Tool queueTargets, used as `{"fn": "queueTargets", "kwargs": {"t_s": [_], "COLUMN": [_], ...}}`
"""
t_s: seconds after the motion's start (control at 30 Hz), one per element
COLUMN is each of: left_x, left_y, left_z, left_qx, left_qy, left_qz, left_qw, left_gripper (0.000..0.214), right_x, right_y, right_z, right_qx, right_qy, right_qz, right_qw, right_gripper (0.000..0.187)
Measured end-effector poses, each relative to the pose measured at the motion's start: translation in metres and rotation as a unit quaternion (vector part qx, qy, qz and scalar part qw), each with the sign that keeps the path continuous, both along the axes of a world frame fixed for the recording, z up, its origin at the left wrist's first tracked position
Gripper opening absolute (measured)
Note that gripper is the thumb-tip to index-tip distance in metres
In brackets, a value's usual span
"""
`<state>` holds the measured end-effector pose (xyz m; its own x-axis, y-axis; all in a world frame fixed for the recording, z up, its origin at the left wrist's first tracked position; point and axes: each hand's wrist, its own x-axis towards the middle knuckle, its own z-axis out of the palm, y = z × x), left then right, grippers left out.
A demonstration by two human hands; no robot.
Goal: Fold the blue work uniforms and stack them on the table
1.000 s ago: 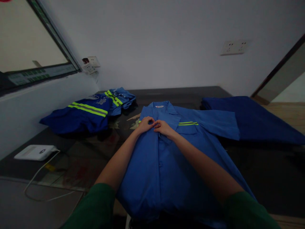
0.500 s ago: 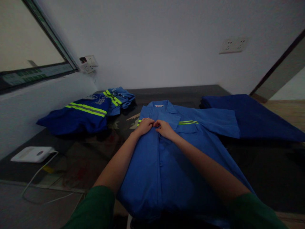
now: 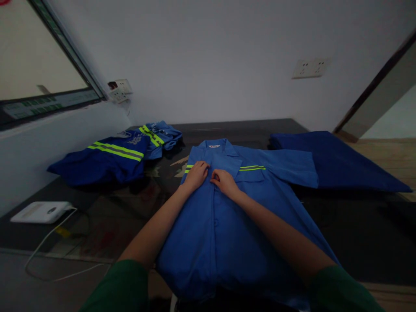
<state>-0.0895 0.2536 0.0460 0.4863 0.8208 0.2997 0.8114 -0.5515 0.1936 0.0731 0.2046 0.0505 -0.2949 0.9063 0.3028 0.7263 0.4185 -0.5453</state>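
Observation:
A blue work shirt (image 3: 227,225) with neon yellow chest stripes lies face up on the dark table (image 3: 357,234), collar away from me. My left hand (image 3: 196,174) rests on the shirt's chest just left of the button placket, fingers curled and pressed on the cloth. My right hand (image 3: 224,182) sits right beside it on the placket, fingers bent in a pinch on the fabric edge. The two hands nearly touch. Both forearms lie over the shirt's front, green sleeves at the bottom.
A dark blue jacket (image 3: 107,158) with reflective stripes and a lighter blue garment (image 3: 160,134) lie at the left. A dark blue cloth (image 3: 331,160) lies at the right. A white device (image 3: 40,211) with a cable sits at the left edge. Wall sockets (image 3: 308,68) are behind.
Both hands have slid slightly toward me down the placket and parted a little. The view has shifted a bit to the right.

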Motion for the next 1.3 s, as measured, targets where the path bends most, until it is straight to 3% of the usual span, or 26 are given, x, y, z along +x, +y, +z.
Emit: {"fn": "queueTargets", "kwargs": {"t_s": [0.27, 0.4, 0.5, 0.63, 0.93, 1.1, 1.2, 1.3], "left_x": [0.007, 0.009, 0.012, 0.014, 0.014, 0.014, 0.015, 0.014], "left_y": [-0.002, 0.025, 0.055, 0.084, 0.089, 0.090, 0.088, 0.091], "left_z": [-0.004, 0.000, -0.001, -0.010, -0.013, -0.013, -0.013, -0.011], "left_qx": [-0.109, -0.108, -0.076, -0.102, -0.127, -0.129, -0.132, -0.133], "left_qy": [0.077, 0.032, -0.001, 0.032, 0.051, 0.055, 0.057, 0.035], "left_qz": [0.063, 0.084, 0.146, 0.224, 0.246, 0.243, 0.244, 0.238], "left_qw": [0.989, 0.990, 0.986, 0.969, 0.960, 0.960, 0.959, 0.961], "left_gripper": [0.050, 0.054, 0.059, 0.060, 0.068, 0.067, 0.067, 0.069], "right_x": [0.000, 0.002, 0.003, 0.004, 0.007, 0.037, 0.074, 0.114], "right_y": [-0.006, -0.011, -0.013, -0.014, -0.016, -0.013, 0.011, 0.048], "right_z": [-0.005, -0.005, -0.005, -0.004, 0.003, 0.014, 0.022, 0.029], "right_qx": [0.040, 0.047, 0.044, 0.035, 0.013, 0.036, 0.050, 0.005], "right_qy": [-0.042, -0.055, -0.061, -0.057, -0.052, -0.041, -0.061, -0.124], "right_qz": [-0.004, -0.004, -0.007, -0.010, 0.019, 0.043, -0.034, -0.148], "right_qw": [0.998, 0.997, 0.997, 0.998, 0.998, 0.998, 0.996, 0.981], "right_gripper": [0.005, 0.009, 0.009, 0.010, 0.012, 0.024, 0.028, 0.031]}}
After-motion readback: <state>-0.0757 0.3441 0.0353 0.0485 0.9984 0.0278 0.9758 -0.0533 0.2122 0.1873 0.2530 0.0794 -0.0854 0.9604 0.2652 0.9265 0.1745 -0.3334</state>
